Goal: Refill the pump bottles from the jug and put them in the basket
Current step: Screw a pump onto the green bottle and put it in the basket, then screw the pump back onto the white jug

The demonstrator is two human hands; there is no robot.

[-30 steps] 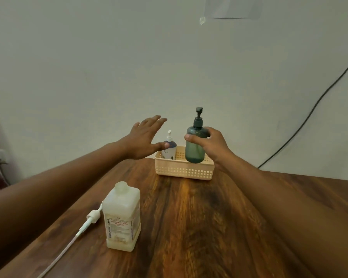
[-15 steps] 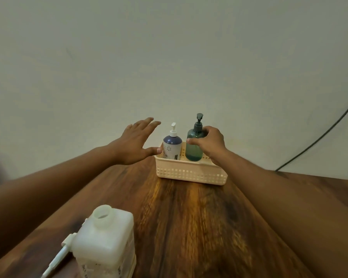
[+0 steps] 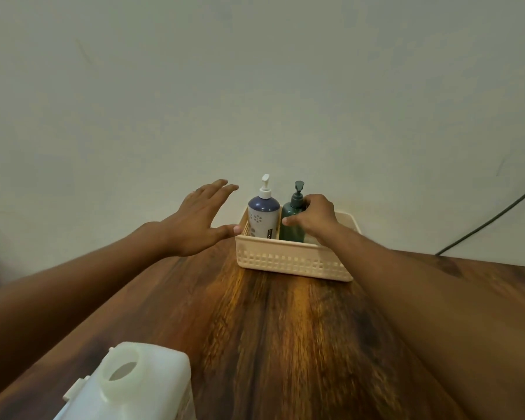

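Observation:
A cream perforated basket stands at the far end of the wooden table. Inside it stand a blue-and-white pump bottle on the left and a dark green pump bottle on the right, both upright. My right hand grips the green bottle from its right side, thumb across the front. My left hand hovers with fingers spread just left of the basket, its thumb tip at the basket's left rim. The white jug, its mouth uncapped, stands at the near left edge.
The wooden table runs from me to a plain wall right behind the basket. A dark cable hangs down the wall at the right, reaching the table's far right edge.
The green bottle has gone down from above the basket into it, beside the blue bottle, with my right hand still on it. My left hand stayed by the basket's left rim.

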